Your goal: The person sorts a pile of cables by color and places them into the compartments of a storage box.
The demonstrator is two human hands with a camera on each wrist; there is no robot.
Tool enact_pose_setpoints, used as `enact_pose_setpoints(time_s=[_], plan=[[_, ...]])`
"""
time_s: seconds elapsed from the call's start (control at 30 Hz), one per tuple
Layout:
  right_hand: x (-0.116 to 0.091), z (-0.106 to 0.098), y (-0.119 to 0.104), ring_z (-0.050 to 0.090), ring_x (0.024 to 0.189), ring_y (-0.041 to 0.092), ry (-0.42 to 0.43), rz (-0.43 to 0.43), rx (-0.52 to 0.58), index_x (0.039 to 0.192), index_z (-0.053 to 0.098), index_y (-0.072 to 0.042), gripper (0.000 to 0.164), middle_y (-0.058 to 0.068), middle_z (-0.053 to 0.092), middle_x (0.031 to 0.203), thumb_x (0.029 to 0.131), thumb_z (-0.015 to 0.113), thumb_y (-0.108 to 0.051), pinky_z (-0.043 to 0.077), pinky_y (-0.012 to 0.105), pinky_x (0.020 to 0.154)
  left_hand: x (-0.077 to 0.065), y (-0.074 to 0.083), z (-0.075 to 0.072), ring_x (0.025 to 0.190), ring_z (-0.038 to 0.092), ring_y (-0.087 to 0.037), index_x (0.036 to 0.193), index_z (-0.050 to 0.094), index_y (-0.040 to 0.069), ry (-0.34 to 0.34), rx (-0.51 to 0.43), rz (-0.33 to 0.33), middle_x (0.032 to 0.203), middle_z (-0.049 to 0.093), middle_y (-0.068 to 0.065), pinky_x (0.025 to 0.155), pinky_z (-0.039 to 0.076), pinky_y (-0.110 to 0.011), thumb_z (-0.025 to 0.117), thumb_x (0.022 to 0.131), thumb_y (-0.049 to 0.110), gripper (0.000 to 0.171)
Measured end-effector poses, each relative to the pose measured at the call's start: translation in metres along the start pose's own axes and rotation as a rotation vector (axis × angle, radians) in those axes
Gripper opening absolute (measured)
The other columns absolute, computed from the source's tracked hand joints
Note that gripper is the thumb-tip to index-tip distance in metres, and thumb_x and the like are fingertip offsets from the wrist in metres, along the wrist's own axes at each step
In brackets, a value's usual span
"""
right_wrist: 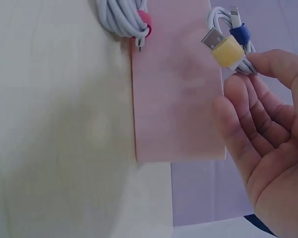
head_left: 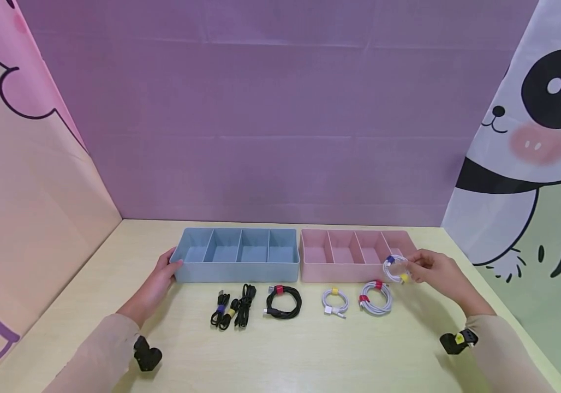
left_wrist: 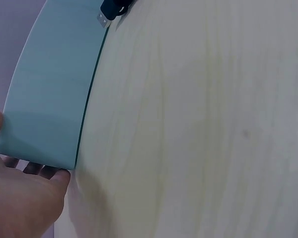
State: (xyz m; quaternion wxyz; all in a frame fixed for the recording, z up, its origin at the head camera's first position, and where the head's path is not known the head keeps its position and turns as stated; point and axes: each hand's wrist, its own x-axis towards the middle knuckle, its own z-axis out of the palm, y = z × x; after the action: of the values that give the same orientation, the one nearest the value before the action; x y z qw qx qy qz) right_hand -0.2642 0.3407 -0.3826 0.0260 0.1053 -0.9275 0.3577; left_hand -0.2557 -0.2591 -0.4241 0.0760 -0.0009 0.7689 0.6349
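My left hand (head_left: 165, 268) holds the left end of a blue divided storage box (head_left: 241, 272). In the left wrist view its thumb is at the box's upper edge and the other fingers are against the end wall. My right hand (head_left: 433, 268) pinches a coiled white charging cable (right_wrist: 243, 54) between thumb and fingers. That coil carries a blue strap and a yellow strap, with a USB plug and a smaller plug showing. It hangs in front of the right end of a pink divided box (head_left: 344, 272), overlapping its front wall in the head view.
Before the blue box lie several bundled black cables (head_left: 245, 305) and a black coil (head_left: 287, 314) with a red strap. Two white coils lie before the pink box: a small yellow-strapped coil (head_left: 344, 298) and a larger red-strapped coil (head_left: 383, 308). A purple backdrop (head_left: 280, 120) stands behind the table.
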Motion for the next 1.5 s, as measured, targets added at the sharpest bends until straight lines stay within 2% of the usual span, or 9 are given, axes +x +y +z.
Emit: enact_pose_setpoints(time_s=[0.1,0.43,0.77,1.0,1.27,1.5], plan=[[0.002,0.000,-0.002,0.061,0.075,0.019,0.010,0.007,-0.007,0.107,0.065,0.000,0.032,0.003,0.065,0.080,0.099,0.064,-0.031,0.057,0.034,0.070,0.001,-0.001,0.000,0.149,-0.007,-0.039,0.156,-0.016,0.002,0.000,0.005,0.000,0.162,-0.017,-0.024,0.120,0.004,-0.055,0.027,0.109,0.021,0.067],[0.010,0.001,-0.012,0.061,0.075,0.018,0.051,-0.023,0.011,0.109,0.065,0.000,0.031,0.004,0.066,0.083,0.099,0.063,-0.029,0.055,0.028,0.067,0.000,0.000,0.000,0.149,-0.003,-0.040,0.157,-0.014,0.001,0.009,0.014,0.013,0.162,-0.014,-0.026,0.120,0.006,-0.056,0.028,0.109,0.023,0.067],[0.017,0.001,-0.016,0.063,0.076,0.018,0.074,-0.011,0.013,0.111,0.063,0.000,0.034,0.005,0.067,0.084,0.099,0.063,-0.032,0.056,0.031,0.068,-0.002,0.000,0.001,0.149,-0.002,-0.040,0.157,-0.013,0.001,0.015,0.026,0.013,0.162,-0.013,-0.026,0.120,0.007,-0.056,0.029,0.109,0.025,0.068],[0.024,0.001,-0.022,0.064,0.076,0.019,0.085,0.008,-0.005,0.113,0.063,0.001,0.038,0.005,0.066,0.084,0.099,0.063,-0.035,0.055,0.026,0.068,0.001,0.000,0.000,0.149,-0.002,-0.039,0.157,-0.014,0.001,0.021,0.027,-0.004,0.162,-0.014,-0.026,0.121,0.007,-0.054,0.029,0.109,0.023,0.068],[0.030,0.004,-0.027,0.063,0.077,0.020,0.089,0.042,0.006,0.114,0.063,0.003,0.033,0.008,0.066,0.088,0.100,0.063,-0.027,0.057,0.029,0.070,-0.001,0.002,0.001,0.150,-0.003,-0.040,0.157,-0.014,0.002,0.018,0.043,-0.007,0.162,-0.014,-0.025,0.120,0.007,-0.055,0.029,0.109,0.029,0.070],[0.037,0.007,-0.026,0.062,0.077,0.019,0.082,0.066,0.003,0.116,0.063,0.002,0.037,0.008,0.065,0.088,0.100,0.063,-0.031,0.056,0.028,0.069,0.001,-0.001,0.001,0.149,-0.003,-0.040,0.157,-0.014,0.002,0.020,0.031,0.004,0.162,-0.015,-0.025,0.120,0.006,-0.055,0.028,0.109,0.028,0.069]])
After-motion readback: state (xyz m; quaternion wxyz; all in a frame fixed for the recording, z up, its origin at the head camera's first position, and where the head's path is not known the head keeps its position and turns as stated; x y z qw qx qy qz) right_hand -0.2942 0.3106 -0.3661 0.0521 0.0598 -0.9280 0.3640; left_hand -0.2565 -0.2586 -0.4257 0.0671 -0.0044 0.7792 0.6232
